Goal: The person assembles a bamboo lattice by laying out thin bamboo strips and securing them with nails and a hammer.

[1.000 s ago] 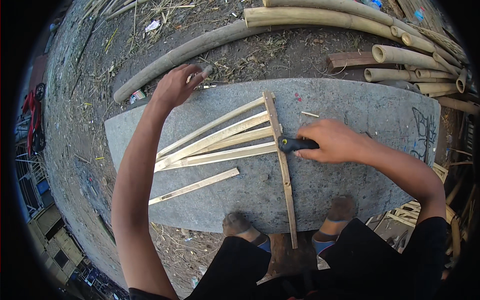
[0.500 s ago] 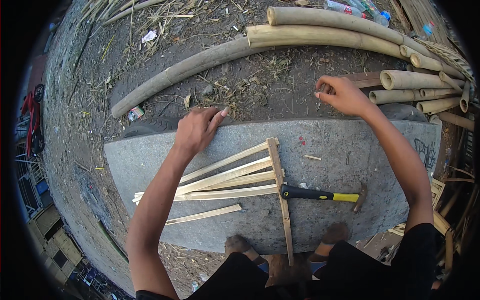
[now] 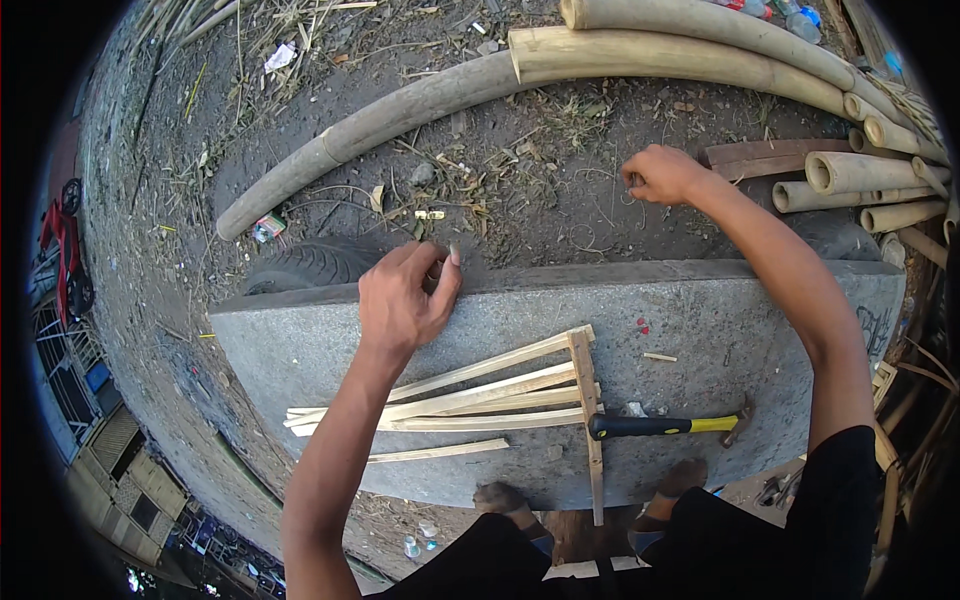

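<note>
My left hand (image 3: 408,295) is over the far edge of the concrete slab (image 3: 720,300), its fingers loosely bent and the thumb held apart. Nothing shows between them. Past the slab's far edge, my right hand (image 3: 662,175) hovers above the dirt with its fingers curled together; anything inside is hidden. Nearer me lie several pale wooden strips (image 3: 490,398), fanned out, their right ends at a crosswise strip (image 3: 588,430). A separate short strip (image 3: 440,451) lies in front of them. The hammer (image 3: 660,426), black and yellow handled, rests with its grip end by the crosswise strip.
Thick bamboo poles (image 3: 680,62) lie beyond the slab and pile up at the right. A tyre (image 3: 315,265) shows under the far left edge. One small pale piece (image 3: 430,214) appears beyond my left hand. A red motorcycle (image 3: 65,250) stands far left.
The view has shifted, so the slab and strips sit lower. My left thumb and fingers have parted, and a small pale piece now shows beyond them. My right hand's fingers have curled in more.
</note>
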Tool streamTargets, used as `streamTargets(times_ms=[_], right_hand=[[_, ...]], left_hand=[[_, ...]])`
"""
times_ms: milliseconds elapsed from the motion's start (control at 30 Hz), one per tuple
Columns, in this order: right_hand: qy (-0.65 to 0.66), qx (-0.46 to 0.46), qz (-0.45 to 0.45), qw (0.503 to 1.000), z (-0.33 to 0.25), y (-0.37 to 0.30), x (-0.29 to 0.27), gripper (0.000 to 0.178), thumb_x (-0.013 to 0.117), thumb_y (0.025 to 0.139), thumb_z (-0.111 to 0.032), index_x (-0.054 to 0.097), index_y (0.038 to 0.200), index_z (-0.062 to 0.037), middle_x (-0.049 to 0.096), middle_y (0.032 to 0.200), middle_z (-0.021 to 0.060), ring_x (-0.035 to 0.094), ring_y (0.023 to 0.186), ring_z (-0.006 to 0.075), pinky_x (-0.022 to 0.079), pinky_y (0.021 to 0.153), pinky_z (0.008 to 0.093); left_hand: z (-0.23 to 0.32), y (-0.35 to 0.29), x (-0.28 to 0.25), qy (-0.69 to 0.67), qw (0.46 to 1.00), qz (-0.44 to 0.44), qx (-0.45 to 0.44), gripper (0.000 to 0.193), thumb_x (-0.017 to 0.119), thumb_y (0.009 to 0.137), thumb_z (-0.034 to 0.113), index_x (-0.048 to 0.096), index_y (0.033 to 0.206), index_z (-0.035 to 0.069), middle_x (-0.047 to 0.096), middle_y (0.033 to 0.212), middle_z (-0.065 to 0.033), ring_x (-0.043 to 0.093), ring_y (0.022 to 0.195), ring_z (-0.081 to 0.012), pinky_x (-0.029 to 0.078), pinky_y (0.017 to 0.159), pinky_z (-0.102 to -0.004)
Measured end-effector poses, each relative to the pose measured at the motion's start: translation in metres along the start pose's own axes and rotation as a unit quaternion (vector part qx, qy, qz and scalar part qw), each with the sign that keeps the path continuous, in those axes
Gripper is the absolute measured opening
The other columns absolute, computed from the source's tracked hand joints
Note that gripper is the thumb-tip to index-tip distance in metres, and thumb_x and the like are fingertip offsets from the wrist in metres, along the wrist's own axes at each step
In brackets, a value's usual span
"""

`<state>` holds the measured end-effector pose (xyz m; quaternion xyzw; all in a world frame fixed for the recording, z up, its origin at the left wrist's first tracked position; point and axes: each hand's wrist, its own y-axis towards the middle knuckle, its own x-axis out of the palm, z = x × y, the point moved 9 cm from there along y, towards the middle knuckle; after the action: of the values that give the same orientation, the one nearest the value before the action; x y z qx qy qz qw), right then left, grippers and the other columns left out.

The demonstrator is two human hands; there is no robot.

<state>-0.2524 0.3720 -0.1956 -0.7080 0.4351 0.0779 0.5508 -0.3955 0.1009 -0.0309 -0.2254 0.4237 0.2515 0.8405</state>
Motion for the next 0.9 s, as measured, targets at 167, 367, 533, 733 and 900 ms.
streamTargets(times_ms=[167, 367, 533, 733, 900], right_hand=[[-0.069, -0.103, -0.04, 0.992, -0.058, 0.045, 0.043, 0.024, 0.076, 0.081, -0.025, 0.073, 0.097, -0.0067, 0.073, 0.096, 0.0162, 0.069, 0.098, 0.0358, 0.054, 0.085, 0.0466], [-0.121, -0.11, -0.032, 0.986, -0.08, 0.071, 0.073, 0.029, 0.077, 0.08, -0.029, 0.073, 0.092, -0.0027, 0.072, 0.093, 0.0201, 0.069, 0.097, 0.0367, 0.055, 0.084, 0.0459], [-0.138, -0.121, 0.013, 0.983, -0.083, 0.075, 0.084, 0.023, 0.074, 0.081, -0.026, 0.073, 0.087, -0.004, 0.072, 0.087, 0.0196, 0.071, 0.091, 0.0366, 0.056, 0.081, 0.0459], [-0.14, -0.141, 0.05, 0.979, -0.081, 0.076, 0.09, 0.019, 0.072, 0.079, -0.024, 0.072, 0.081, -0.0051, 0.072, 0.083, 0.0188, 0.072, 0.086, 0.0364, 0.056, 0.077, 0.0458], [-0.138, -0.135, 0.041, 0.98, -0.079, 0.077, 0.089, 0.016, 0.071, 0.077, -0.022, 0.073, 0.082, -0.006, 0.072, 0.083, 0.0191, 0.071, 0.086, 0.0368, 0.056, 0.077, 0.0465]], left_hand=[[-0.002, -0.001, -0.001, -0.01, 0.999, 0.001, 0.033, 0.02, 0.065, 0.09, 0.017, 0.064, 0.077, 0.003, 0.059, 0.066, -0.0113, 0.059, 0.057, -0.0289, 0.045, 0.052, -0.0391], [-0.003, 0.002, -0.001, 0.0, 0.999, 0.013, 0.044, 0.018, 0.068, 0.084, 0.017, 0.062, 0.071, 0.006, 0.058, 0.064, -0.0064, 0.061, 0.06, -0.0267, 0.049, 0.054, -0.0396], [-0.003, 0.001, -0.002, -0.02, 0.998, 0.012, 0.05, 0.016, 0.066, 0.086, 0.013, 0.063, 0.075, 0.003, 0.057, 0.064, -0.0098, 0.058, 0.056, -0.0271, 0.045, 0.052, -0.0383], [-0.005, 0.0, -0.004, -0.02, 0.998, 0.025, 0.045, 0.016, 0.066, 0.086, 0.013, 0.063, 0.074, 0.003, 0.058, 0.064, -0.0094, 0.058, 0.056, -0.0268, 0.046, 0.052, -0.0381], [-0.004, 0.002, -0.002, -0.003, 0.999, 0.019, 0.039, 0.018, 0.069, 0.083, 0.017, 0.062, 0.07, 0.007, 0.059, 0.065, -0.0063, 0.062, 0.06, -0.0263, 0.049, 0.054, -0.0392]])
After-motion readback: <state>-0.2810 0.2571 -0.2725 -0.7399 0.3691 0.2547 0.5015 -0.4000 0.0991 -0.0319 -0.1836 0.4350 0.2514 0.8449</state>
